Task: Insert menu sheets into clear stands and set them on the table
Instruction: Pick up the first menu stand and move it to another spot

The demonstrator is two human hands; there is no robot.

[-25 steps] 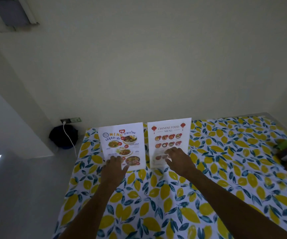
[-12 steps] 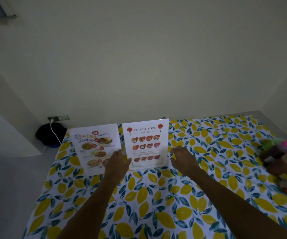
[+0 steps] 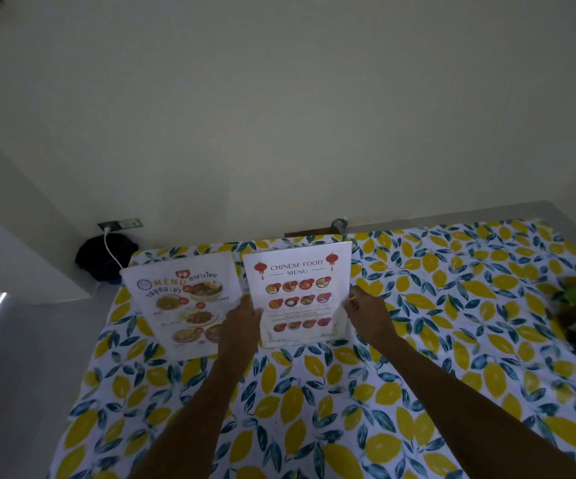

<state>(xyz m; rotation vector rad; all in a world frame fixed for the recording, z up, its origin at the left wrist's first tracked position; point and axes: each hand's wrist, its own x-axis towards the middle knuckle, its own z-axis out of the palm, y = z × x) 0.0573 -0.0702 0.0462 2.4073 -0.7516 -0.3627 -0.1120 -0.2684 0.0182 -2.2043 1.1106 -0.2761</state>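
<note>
The Chinese menu stands upright near the bench's far edge, long axis vertical, flanked by both hands. The left hand grasps its left edge and the right hand its right edge (each equally near). The Thai menu stands just beside it on the left. Open cloth lies to the right and toward the person, so there is room to shift it.

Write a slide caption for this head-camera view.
Both hands steady the Chinese food menu stand beside the Thai menu stand.
</note>
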